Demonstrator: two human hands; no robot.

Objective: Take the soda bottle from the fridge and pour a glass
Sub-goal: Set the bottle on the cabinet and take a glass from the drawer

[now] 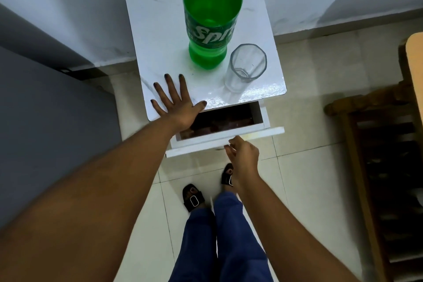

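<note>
A tall green soda bottle (211, 18) stands upright on the white table top (158, 30); its cap is out of the frame. An empty clear glass (246, 66) stands upright just right of the bottle's base. My left hand (176, 103) lies flat on the table's near left corner, fingers spread, holding nothing and apart from the bottle. My right hand (242, 155) is at the pulled-out white drawer front (256, 133) under the table top, thumb on its upper edge and fingers curled beneath.
The open drawer (219, 121) juts toward me with dark contents inside. A grey appliance side (45, 133) fills the left. A wooden slatted rack (384, 167) stands on the right. My feet in black sandals (193, 198) are on the tiled floor below the drawer.
</note>
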